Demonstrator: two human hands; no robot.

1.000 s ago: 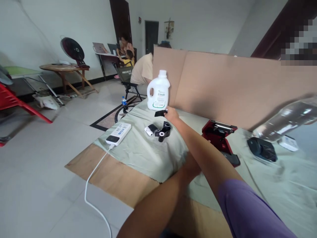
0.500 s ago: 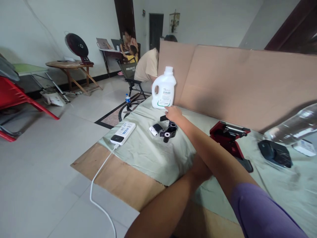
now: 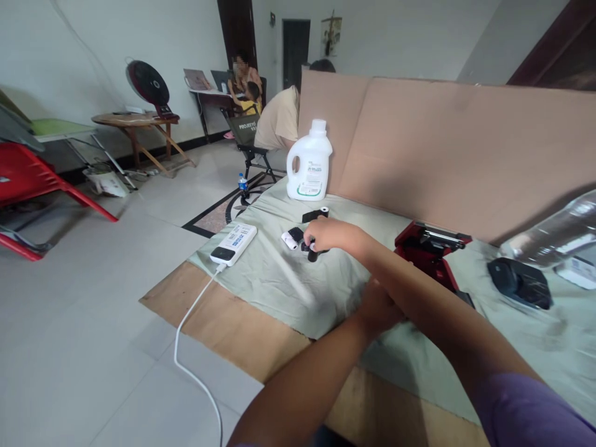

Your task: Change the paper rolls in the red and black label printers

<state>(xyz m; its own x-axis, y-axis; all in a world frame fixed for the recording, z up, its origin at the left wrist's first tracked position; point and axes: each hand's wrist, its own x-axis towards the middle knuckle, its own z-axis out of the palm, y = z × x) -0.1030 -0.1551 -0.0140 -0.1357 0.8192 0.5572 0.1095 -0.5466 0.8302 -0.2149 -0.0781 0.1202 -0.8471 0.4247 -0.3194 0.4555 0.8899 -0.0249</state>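
Your right hand (image 3: 326, 234) is stretched across the pale green cloth (image 3: 279, 285), fingers curled down onto the cluster of small black ribbon rolls (image 3: 311, 251), right beside a little white-tipped roll (image 3: 289, 239). Your left hand (image 3: 378, 308) sits mostly hidden under your right forearm, so can't tell what its fingers are doing. A white plastic detergent jug (image 3: 309, 162) stands behind the rolls, a white power bank (image 3: 233, 243) lies off to their left.

Left hand (image 3: 379, 308) mostly hidden; clear bottle (image 3: 554, 236) perhaps blurred, cut off.
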